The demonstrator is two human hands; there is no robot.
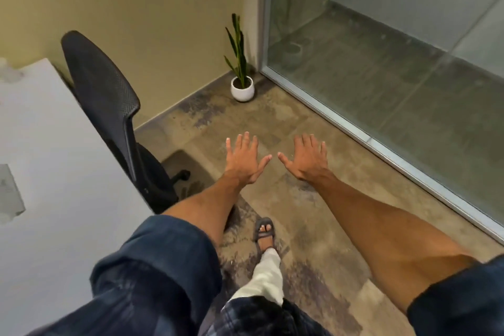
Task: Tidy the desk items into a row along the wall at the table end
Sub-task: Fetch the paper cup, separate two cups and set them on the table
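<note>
My left hand (244,157) and my right hand (306,158) are stretched out side by side over the floor, palms down, fingers spread, holding nothing. The white table (54,172) runs along the left edge of the view, to the left of both hands. A pale grey flat item (8,194) lies on it at the far left, cut off by the frame. A blurred whitish item (9,71) sits at the table's far end near the beige wall. No other desk items are visible.
A black mesh office chair (109,106) stands against the table's right side. A small snake plant in a white pot (241,82) sits in the corner. A glass partition (381,63) runs along the right. My sandalled foot (264,230) is on the mottled floor.
</note>
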